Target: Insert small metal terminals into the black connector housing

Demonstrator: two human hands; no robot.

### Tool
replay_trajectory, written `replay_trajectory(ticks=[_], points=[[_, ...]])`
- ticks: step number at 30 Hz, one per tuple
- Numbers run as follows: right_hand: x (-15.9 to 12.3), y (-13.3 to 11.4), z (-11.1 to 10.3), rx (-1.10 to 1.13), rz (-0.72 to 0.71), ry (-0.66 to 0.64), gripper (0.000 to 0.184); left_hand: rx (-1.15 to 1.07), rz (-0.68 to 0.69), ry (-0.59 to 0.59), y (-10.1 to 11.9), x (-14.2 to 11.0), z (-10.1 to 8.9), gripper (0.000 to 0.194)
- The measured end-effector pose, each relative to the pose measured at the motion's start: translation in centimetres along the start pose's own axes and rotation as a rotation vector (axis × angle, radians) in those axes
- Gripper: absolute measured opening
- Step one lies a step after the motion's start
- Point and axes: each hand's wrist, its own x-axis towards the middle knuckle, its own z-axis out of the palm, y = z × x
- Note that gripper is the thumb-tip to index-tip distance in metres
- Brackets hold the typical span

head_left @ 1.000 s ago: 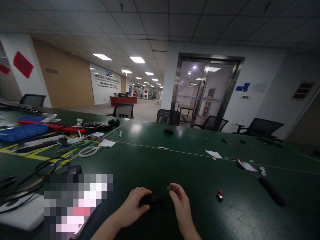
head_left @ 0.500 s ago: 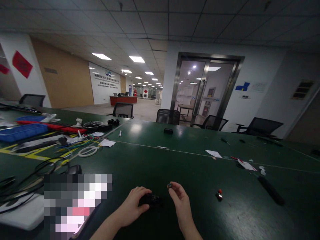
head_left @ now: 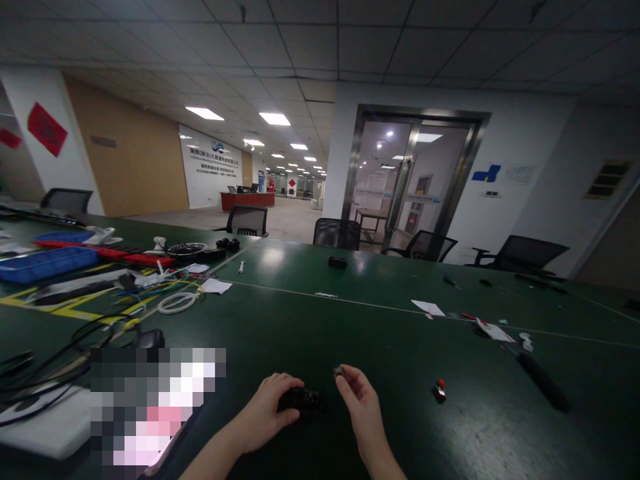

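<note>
My left hand (head_left: pixel 273 410) is wrapped round one end of a small black object (head_left: pixel 306 399) that lies on the dark green table (head_left: pixel 280 320); its kind is too dark to make out. Just to the right, my right hand (head_left: pixel 361 403) pinches a tiny greyish piece (head_left: pixel 338 371) between thumb and fingertips, held a little above the tabletop and apart from the black object. Farther right lies a small metallic item with a red-orange top (head_left: pixel 439 390), which neither hand touches.
At left are a blurred-out bright screen (head_left: pixel 170 413), a white box (head_left: pixel 45 427), black cables (head_left: pixel 75 340), a coiled white cable (head_left: pixel 177 303) and a blue tray (head_left: pixel 47 265). A black box (head_left: pixel 337 262) stands farther back. Papers (head_left: pixel 427 308) and a long black-handled item (head_left: pixel 543 381) lie right.
The tiny piece has turned slightly in my right fingertips. My left hand and the black object have stayed in place.
</note>
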Motion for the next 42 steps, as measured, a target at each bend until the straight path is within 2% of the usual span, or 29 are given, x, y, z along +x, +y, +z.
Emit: replay_trajectory(ticks=[5, 11, 15, 30, 42], points=[[-1.1, -0.9, 0.9, -0.226, -0.07, -0.108, 0.027, -0.003, 0.006, 0.006, -0.2, 0.0, 0.0, 0.041], [-1.9, -1.2, 2.0, -0.532, -0.197, -0.243, 0.02, 0.011, 0.018, 0.024, -0.5, 0.1, 0.2, 0.041], [-2.1, -1.5, 2.2, -0.65, -0.282, -0.305, 0.017, 0.015, 0.024, 0.042, -0.4, 0.1, 0.3, 0.042], [-2.7, -2.5, 2.5, -0.729, -0.308, -0.318, 0.02, 0.019, 0.012, 0.038, -0.3, 0.1, 0.4, 0.043], [-2.6, -1.7, 2.7, -0.735, -0.31, -0.302, 0.019, 0.01, -0.016, 0.032, 0.3, 0.1, 0.2, 0.043]])
